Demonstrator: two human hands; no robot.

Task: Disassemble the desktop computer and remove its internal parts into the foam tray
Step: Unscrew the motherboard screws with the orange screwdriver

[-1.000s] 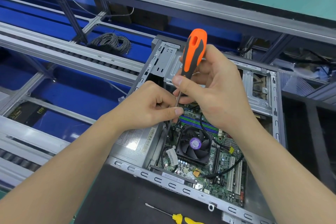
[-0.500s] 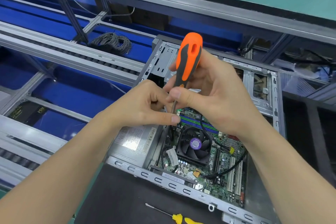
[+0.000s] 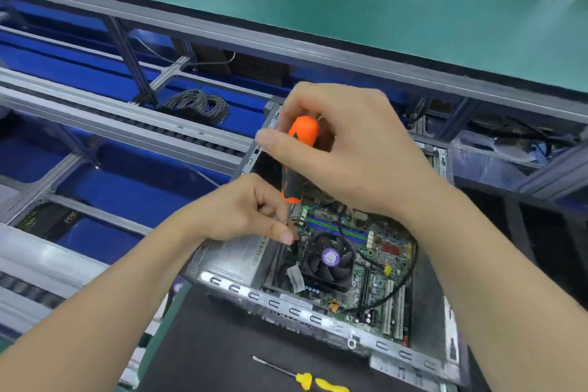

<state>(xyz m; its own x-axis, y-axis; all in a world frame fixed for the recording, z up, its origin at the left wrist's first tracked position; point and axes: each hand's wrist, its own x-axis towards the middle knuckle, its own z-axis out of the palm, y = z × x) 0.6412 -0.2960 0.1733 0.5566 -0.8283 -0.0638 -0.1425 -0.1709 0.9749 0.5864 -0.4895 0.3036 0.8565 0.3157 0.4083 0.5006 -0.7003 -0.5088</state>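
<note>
Computer (image 3: 318,305) lies open on the counter's black mat (image 3: 206,344), the right hand (image 3: 350,153) gripping the orange screwdriver (image 3: 291,181) from above, the left hand (image 3: 241,210) pinching its shaft low, apparently to steady the tip beside the fan (image 3: 329,259).

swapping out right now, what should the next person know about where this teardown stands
Right hand grips the orange screwdriver by the handle. Left hand pinches its shaft low down, with the tip inside the computer case, next to the fan.
Done: the case is open.
Left: the fan, board and power supply all sit in the case. No foam tray in view.
A yellow screwdriver lies on the black mat.
</note>
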